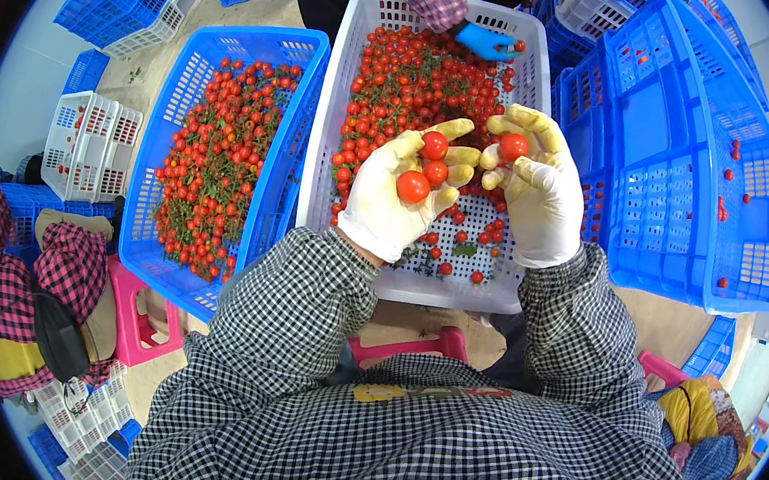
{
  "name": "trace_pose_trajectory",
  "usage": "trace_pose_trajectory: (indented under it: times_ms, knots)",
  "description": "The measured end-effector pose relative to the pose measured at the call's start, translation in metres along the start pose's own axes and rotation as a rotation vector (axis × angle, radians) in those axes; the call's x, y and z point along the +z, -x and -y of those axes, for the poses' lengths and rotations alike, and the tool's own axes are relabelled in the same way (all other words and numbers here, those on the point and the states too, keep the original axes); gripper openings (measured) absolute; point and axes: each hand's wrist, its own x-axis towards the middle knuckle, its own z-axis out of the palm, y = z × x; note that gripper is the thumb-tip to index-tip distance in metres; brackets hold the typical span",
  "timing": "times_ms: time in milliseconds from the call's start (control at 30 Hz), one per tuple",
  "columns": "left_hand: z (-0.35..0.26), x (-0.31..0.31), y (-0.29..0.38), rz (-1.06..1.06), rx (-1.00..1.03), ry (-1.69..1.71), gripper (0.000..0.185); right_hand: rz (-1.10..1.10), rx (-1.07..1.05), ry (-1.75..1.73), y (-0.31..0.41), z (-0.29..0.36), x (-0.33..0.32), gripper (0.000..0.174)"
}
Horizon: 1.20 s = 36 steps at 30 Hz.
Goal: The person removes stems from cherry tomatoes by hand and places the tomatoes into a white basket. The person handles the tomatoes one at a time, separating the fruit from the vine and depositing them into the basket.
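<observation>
Three red cherry tomatoes (pixel 413 186) rest in my left hand (pixel 388 202), palm up with the fingers curled about them. My right hand (pixel 542 203) pinches a single cherry tomato (pixel 513 147) between thumb and fingers. Both hands wear white gloves stained yellow at the fingertips. They hover close together over a white plastic crate (pixel 379 3). Inside it, cherry tomatoes (pixel 399 89) with green stems pile up towards the far and left side. Near my wrists, a few loose tomatoes (pixel 476 276) and a green leaf (pixel 465 250) lie on its perforated floor.
A blue crate (pixel 139 230) with cherry tomatoes and stems stands at left. Opposite, a co-worker's blue-gloved hand (pixel 487 41) holds a tomato at the white crate's far end. Tall blue crates (pixel 664 218) stand at right. Pink stools (pixel 134 313) and other people (pixel 72 272) are nearby.
</observation>
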Motion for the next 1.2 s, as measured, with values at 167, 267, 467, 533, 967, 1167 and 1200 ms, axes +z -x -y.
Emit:
trace_pose_trajectory:
  times_ms: [167,267,467,533,967,1167,1200]
  knots:
    - [0.002,-0.012,0.001,-0.092,-0.047,-0.145,0.057,0.11,0.084,0.357,0.0,-0.003,-0.006,0.039]
    - [0.001,-0.012,0.002,-0.065,-0.114,-0.142,0.063,0.164,-0.036,0.531,-0.001,-0.006,-0.006,0.043]
    - [0.007,-0.004,0.003,-0.172,-0.084,-0.518,0.064,0.327,-0.052,0.781,-0.004,-0.009,-0.009,0.037]
    - [0.013,-0.002,0.002,-0.228,-0.052,-0.65,0.066,0.348,-0.069,0.893,-0.004,-0.012,-0.01,0.033]
    - [0.005,-0.009,-0.005,-0.296,0.134,-0.205,0.07,0.23,0.006,0.638,-0.002,-0.022,-0.002,0.026]
    - [0.003,-0.019,-0.005,-0.177,0.114,-0.191,0.07,0.338,-0.267,1.292,0.001,-0.043,-0.008,0.035]
    - [0.001,-0.02,-0.005,-0.127,0.094,-0.158,0.069,0.36,-0.286,1.294,0.001,-0.042,-0.009,0.036]
